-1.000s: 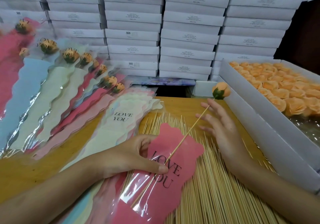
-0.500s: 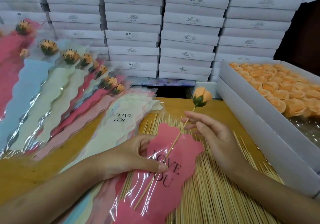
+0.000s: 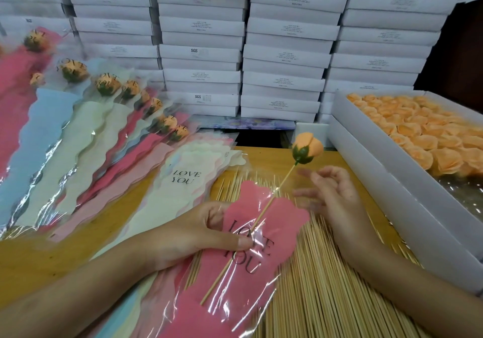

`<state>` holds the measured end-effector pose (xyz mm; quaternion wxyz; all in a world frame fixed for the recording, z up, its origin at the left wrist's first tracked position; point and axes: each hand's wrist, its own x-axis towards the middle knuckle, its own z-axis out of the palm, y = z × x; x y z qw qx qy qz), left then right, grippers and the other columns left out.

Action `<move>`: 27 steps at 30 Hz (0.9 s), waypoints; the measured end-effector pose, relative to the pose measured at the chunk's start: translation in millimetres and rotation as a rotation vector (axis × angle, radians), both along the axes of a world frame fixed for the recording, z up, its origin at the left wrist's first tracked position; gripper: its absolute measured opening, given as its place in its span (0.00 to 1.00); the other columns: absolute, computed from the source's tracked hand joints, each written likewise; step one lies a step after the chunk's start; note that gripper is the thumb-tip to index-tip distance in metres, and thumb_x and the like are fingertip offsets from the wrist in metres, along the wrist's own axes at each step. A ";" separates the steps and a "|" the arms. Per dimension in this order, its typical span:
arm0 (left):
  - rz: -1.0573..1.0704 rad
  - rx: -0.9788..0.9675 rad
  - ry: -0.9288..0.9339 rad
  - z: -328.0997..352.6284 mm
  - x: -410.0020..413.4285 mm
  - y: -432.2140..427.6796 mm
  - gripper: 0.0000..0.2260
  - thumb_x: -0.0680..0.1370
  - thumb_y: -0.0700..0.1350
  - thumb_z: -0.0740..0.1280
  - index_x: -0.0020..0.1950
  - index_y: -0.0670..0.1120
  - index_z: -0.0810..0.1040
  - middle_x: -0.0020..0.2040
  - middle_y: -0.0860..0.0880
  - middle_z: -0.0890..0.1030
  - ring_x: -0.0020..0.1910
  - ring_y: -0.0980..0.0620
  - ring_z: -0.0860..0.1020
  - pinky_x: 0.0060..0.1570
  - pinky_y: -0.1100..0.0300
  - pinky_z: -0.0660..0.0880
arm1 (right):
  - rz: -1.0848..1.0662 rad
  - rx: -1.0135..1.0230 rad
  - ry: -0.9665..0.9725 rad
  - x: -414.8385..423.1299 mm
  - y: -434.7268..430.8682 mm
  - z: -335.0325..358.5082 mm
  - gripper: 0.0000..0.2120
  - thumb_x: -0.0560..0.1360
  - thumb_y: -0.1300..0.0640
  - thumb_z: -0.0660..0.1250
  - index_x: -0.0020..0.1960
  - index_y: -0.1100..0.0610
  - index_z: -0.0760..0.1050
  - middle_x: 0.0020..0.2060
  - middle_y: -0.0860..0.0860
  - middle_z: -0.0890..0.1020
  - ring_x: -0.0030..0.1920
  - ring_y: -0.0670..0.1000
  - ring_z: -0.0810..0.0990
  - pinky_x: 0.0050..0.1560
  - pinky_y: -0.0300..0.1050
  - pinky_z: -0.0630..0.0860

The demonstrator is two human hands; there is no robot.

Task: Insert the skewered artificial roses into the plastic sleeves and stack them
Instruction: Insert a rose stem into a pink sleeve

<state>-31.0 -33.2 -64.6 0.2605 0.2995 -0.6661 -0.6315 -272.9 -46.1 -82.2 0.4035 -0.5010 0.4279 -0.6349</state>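
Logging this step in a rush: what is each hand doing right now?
Left hand: closed, pinching the pink sleeve with the rose skewer inside.
Right hand: open, blurred, holding nothing, beside the skewer.

Orange skewered rose (image 3: pixel 304 148) sits half inside the pink "LOVE YOU" sleeve (image 3: pixel 243 264), bud protruding.

Sleeved roses (image 3: pixel 109 86) left; skewers (image 3: pixel 326 272) centre; box (image 3: pixel 366 180) right.

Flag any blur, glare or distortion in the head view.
Head view: right hand motion-blurred at the fingers; specular glare streaks on the pink sleeve film and the stacked sleeves at left; wide-angle bowing in the white boxes; rose fairly sharp.
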 end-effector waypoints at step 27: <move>0.009 0.031 -0.061 0.4 -2.6 2.7 0.12 0.76 0.39 0.68 0.58 0.38 0.79 0.58 0.36 0.81 0.53 0.41 0.81 0.56 0.52 0.78 | 0.044 -0.055 0.209 3.4 8.9 5.0 0.07 0.79 0.59 0.62 0.56 0.54 0.76 0.41 0.38 0.84 0.40 0.38 0.82 0.40 0.31 0.76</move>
